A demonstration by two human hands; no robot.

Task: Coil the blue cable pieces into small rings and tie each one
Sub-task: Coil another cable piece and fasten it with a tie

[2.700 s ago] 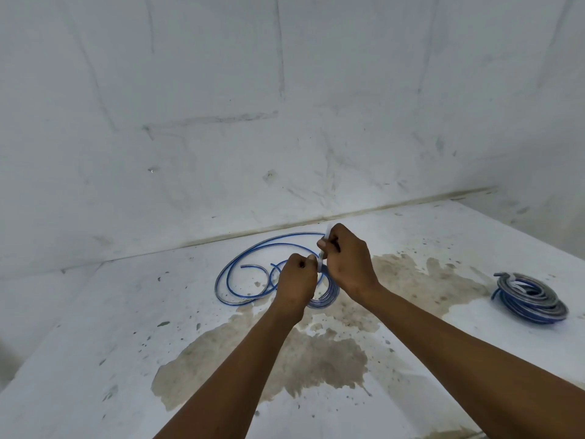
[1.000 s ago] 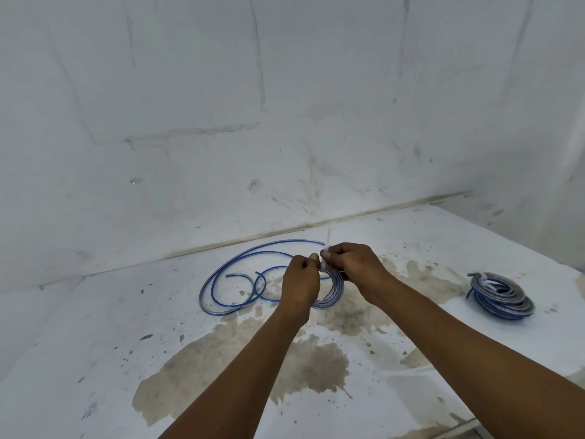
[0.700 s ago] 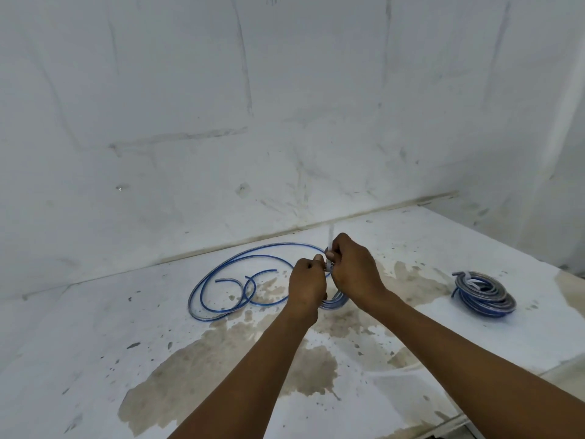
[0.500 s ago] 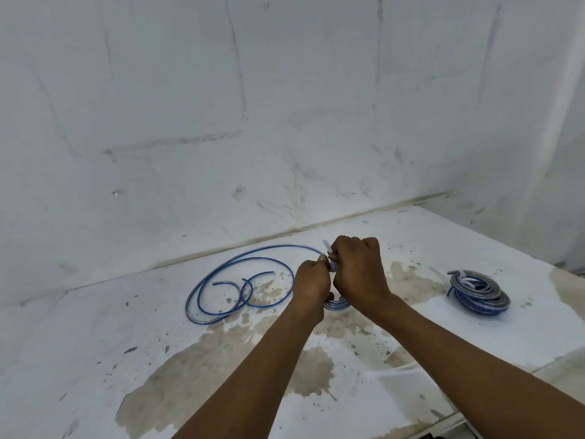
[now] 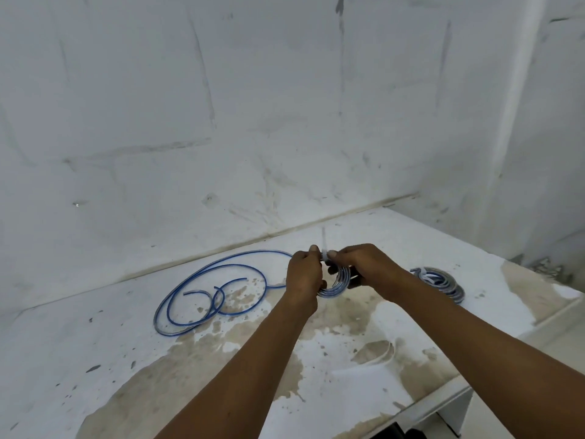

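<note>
A small blue ring [image 5: 336, 285] is held up at centre frame, just above the stained white surface [image 5: 95, 359]. It is gripped on one side by the left hand [image 5: 304, 275] and on the other by the right hand [image 5: 361, 267], whose fingertips are also pinched on a pale tie [image 5: 324, 248] at the ring's twelve o'clock. The cable looks light, springy and slick, so it is best held across all turns beside the tie. A loose blue cable [image 5: 205, 293] lies at nine o'clock, a finished coil [image 5: 441, 282] at three o'clock; nothing is seen in the way.
</note>
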